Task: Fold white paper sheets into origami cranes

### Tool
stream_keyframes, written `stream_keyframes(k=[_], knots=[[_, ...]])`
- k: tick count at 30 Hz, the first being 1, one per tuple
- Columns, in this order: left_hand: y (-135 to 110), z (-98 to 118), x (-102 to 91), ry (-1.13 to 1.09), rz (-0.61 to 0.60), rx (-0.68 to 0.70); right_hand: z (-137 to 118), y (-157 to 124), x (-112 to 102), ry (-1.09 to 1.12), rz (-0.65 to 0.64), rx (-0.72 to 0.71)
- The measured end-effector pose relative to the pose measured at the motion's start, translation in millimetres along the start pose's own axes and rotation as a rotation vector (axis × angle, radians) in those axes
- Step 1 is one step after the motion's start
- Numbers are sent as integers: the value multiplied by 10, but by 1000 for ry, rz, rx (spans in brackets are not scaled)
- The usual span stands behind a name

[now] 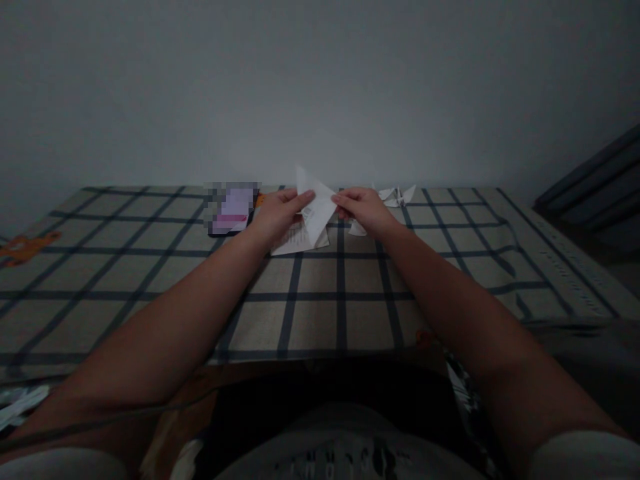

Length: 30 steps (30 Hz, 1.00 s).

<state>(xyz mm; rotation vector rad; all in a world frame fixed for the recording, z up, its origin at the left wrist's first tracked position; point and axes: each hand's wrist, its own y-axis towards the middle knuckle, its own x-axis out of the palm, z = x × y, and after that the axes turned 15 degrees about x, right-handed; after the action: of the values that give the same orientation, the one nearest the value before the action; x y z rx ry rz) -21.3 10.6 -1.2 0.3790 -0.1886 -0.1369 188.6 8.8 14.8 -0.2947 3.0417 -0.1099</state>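
Observation:
A white folded sheet of paper [317, 203] is held up above the table between my two hands, showing pointed corners at its top and bottom. My left hand [281, 212] pinches its left side, thumb on the near face. At the right corner, the thumb and fingers of my right hand [361, 205] are closed on the same paper. Beneath it lies another sheet with printed lines [296, 243], partly covered by the folded one. Folded white paper pieces [399, 195] rest just beyond my right hand, one of them partly hidden by it.
A phone with a lit screen [234, 208], partly blurred, lies left of my left hand. A checked tablecloth [315, 320] covers the table, which meets a plain wall [320, 87] at the back. Orange figures [30, 248] show at the left. Dark slats [595, 180] stand at the right.

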Motion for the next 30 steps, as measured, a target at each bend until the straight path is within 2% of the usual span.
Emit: stream_keyframes(k=[4,9,13,18,25,30], knots=[[23,-38,-34,66,25,53,-5,-21,22,29,-20,8],[20,18,-15,101,61,43,19,20,5,96,-53,48],[8,34,-9,121,46,27,12,11,8,62,-54,50],[-8,18,7,68,41,-8,-11,-14,0,1,-8,37],[-2,103,37,-70,67,-20,-38,-32,-15,-5,7,16],[-1,107,41,-54,84,-26,-29,-20,-21,-38,9,9]])
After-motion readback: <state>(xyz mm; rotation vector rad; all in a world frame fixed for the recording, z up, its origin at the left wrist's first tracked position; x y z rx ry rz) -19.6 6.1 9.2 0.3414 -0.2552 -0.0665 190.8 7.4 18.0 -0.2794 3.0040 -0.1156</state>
